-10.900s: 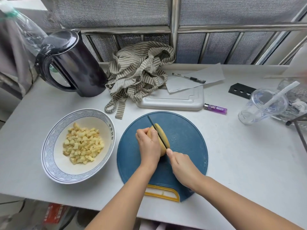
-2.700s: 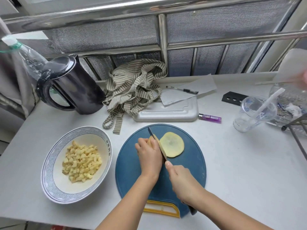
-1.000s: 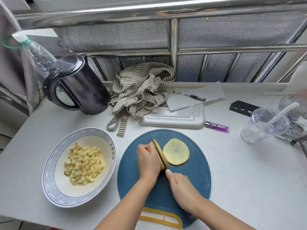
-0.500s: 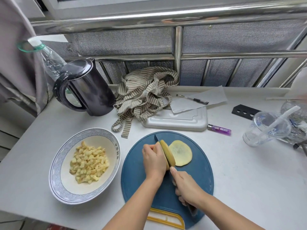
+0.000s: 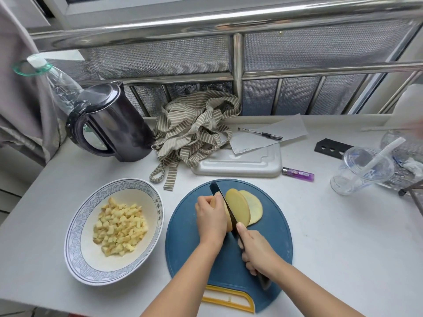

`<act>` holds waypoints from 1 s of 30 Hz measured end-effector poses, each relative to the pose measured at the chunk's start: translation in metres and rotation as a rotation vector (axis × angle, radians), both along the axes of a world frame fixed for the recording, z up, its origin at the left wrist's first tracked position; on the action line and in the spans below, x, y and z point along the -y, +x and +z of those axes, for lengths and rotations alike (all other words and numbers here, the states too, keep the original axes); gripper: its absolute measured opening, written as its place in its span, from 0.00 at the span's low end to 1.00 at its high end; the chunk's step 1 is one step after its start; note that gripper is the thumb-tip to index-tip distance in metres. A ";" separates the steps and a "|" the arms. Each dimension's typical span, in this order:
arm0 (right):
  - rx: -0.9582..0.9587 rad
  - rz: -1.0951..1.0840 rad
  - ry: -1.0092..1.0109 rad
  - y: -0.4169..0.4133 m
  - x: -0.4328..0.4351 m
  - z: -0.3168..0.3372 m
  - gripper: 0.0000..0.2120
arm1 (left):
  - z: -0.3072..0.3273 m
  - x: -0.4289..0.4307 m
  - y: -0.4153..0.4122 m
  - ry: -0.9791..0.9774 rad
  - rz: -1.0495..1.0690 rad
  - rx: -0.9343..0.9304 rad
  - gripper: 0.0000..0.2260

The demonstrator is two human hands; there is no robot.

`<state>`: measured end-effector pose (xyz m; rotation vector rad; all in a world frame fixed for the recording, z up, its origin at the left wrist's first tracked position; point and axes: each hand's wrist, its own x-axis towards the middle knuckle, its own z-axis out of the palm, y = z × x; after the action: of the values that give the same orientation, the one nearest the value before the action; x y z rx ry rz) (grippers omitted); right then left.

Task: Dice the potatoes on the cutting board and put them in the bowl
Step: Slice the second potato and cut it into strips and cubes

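Now, with my left hand (image 5: 211, 217) curled over the potato (image 5: 238, 208) at the far middle of the cutting board (image 5: 187, 236) and my right hand (image 5: 257, 252) gripping the knife (image 5: 216, 191), I should cut straight down, blade clear of my knuckles, for even slices.

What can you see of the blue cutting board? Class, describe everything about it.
The cutting board is round, dark blue and looks like plastic, with a yellow handle at its near edge. It lies flat on the white table, just right of the bowl. On it are a potato gripped by the left hand, a flat slice, and a tilted slice beside the knife held by the right hand.
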<state>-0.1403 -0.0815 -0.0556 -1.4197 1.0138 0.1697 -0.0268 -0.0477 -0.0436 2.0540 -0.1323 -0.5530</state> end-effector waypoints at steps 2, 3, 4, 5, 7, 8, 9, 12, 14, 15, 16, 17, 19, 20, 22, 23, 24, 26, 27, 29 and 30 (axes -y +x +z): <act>0.004 -0.026 0.003 -0.002 0.003 -0.001 0.23 | 0.000 -0.001 0.000 -0.042 0.004 -0.038 0.11; 0.004 -0.021 -0.028 -0.002 0.004 -0.002 0.23 | 0.000 -0.002 0.000 -0.059 0.010 -0.062 0.11; 0.002 -0.016 -0.060 -0.002 0.004 -0.003 0.24 | -0.002 -0.002 0.001 -0.069 0.019 -0.089 0.11; -0.001 -0.017 -0.074 -0.002 0.004 -0.003 0.24 | -0.003 -0.002 0.001 -0.072 0.035 -0.120 0.11; 0.005 -0.059 -0.027 -0.001 0.004 -0.005 0.24 | -0.004 -0.002 0.005 -0.073 0.062 -0.177 0.12; 0.006 -0.081 0.008 -0.001 0.003 -0.005 0.24 | -0.005 -0.002 0.005 -0.082 0.074 -0.210 0.12; 0.002 -0.098 0.037 0.000 0.002 -0.005 0.24 | -0.004 -0.003 0.004 -0.102 0.080 -0.240 0.12; -0.002 -0.115 0.065 0.002 -0.001 -0.005 0.24 | -0.004 -0.013 -0.003 -0.178 0.027 -0.257 0.11; 0.005 -0.117 0.044 0.002 -0.002 -0.004 0.24 | -0.008 -0.022 -0.009 -0.196 -0.056 -0.230 0.14; 0.004 -0.111 0.014 0.003 -0.003 -0.003 0.24 | -0.011 -0.026 -0.012 -0.202 -0.085 -0.214 0.17; -0.004 -0.098 -0.033 0.004 -0.005 -0.003 0.25 | -0.013 -0.028 -0.016 -0.211 -0.105 -0.194 0.21; -0.016 -0.079 -0.089 0.005 -0.007 -0.003 0.26 | -0.014 -0.030 -0.020 -0.224 -0.116 -0.172 0.26; -0.025 -0.040 -0.189 0.009 -0.012 -0.003 0.26 | -0.015 -0.033 -0.028 -0.252 -0.119 -0.147 0.33; -0.021 -0.024 -0.221 0.010 -0.015 -0.002 0.26 | -0.015 -0.033 -0.031 -0.270 -0.114 -0.145 0.35; -0.009 -0.026 -0.225 0.012 -0.017 0.001 0.26 | -0.018 -0.034 -0.032 -0.316 -0.093 -0.166 0.36; -0.009 -0.039 -0.206 0.012 -0.016 0.003 0.25 | -0.019 -0.034 -0.030 -0.335 -0.088 -0.181 0.36; -0.008 -0.052 -0.180 0.012 -0.015 0.005 0.26 | -0.020 -0.034 -0.029 -0.341 -0.087 -0.192 0.35; 0.005 -0.078 -0.121 0.011 -0.012 0.008 0.26 | -0.019 -0.032 -0.026 -0.353 -0.056 -0.222 0.26; 0.012 -0.094 -0.094 0.010 -0.011 0.010 0.25 | -0.017 -0.030 -0.024 -0.365 -0.025 -0.239 0.19; 0.024 -0.137 -0.038 0.006 -0.011 0.015 0.24 | -0.016 -0.027 -0.021 -0.373 0.008 -0.254 0.14; 0.032 -0.152 -0.019 0.004 -0.011 0.018 0.24 | -0.015 -0.025 -0.020 -0.373 0.010 -0.259 0.15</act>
<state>-0.1362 -0.0701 -0.0376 -1.3524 1.0950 0.0263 -0.0471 -0.0227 -0.0587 1.6072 -0.0649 -0.7248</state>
